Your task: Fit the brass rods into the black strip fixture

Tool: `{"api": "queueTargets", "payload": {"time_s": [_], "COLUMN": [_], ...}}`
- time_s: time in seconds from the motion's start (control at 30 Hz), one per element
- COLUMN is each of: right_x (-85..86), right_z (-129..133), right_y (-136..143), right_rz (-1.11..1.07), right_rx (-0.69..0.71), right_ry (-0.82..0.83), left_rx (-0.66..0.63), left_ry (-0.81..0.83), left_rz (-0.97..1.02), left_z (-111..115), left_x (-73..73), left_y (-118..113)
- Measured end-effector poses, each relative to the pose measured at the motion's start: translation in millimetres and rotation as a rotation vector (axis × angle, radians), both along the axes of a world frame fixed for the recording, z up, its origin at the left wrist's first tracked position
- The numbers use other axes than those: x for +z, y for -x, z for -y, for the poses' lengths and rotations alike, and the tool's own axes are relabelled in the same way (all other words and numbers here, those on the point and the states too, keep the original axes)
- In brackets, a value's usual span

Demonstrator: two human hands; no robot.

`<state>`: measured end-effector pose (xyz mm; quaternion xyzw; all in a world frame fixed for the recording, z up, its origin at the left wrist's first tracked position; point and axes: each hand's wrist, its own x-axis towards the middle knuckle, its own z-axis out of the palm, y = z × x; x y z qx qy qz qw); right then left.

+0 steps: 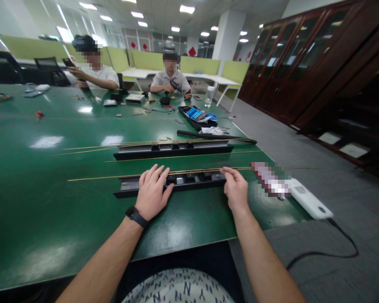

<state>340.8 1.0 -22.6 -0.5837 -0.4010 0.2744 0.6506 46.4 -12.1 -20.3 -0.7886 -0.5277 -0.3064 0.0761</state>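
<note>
My left hand [153,191] lies with spread fingers across a long black channel-shaped bar [126,192], fingertips over its far edge. Along that edge run thin brass-coloured rods [94,179], sticking out past both ends of the bar. At the bar's right end my right hand [236,185] pinches the rods between thumb and fingertips. Farther back lies a second black bar [173,151] of the same kind, with several rods resting along it. A single rod [139,160] lies on the table between the two bars.
The green table [66,219] has its right edge near a blurred pinkish phone-like object [270,179] and a white corded device [311,198]. Behind stand a black tray [196,118] with blue items, white gloves [214,130] and a clear cup [209,97]. Two people sit at the far side.
</note>
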Motion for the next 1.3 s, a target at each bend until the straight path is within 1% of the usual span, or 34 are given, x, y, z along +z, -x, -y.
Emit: {"api": "queueTargets", "payload": {"time_s": [0.1, 0.37, 1.03, 1.3], "right_x": [-0.1, 1.0, 2.1, -1.1], "right_z": [0.4, 0.6, 0.8, -0.1], "right_y": [-0.2, 0.3, -0.2, -1.3], "right_rz": [-0.043, -0.054, -0.039, -0.035], "right_rx": [0.01, 0.008, 0.009, 0.013], "right_ry": [-0.007, -0.001, 0.01, 0.002], "left_rx": [-0.001, -0.004, -0.008, -0.004], "left_ry": [-0.007, -0.013, -0.01, -0.02], "left_rz": [-0.003, -0.007, 0.005, -0.006], "left_z": [-0.2, -0.5, -0.3, -0.7], "left_x": [-0.1, -0.9, -0.7, -1.1], "left_y": [0.0, 0.6, 0.5, 0.6]}}
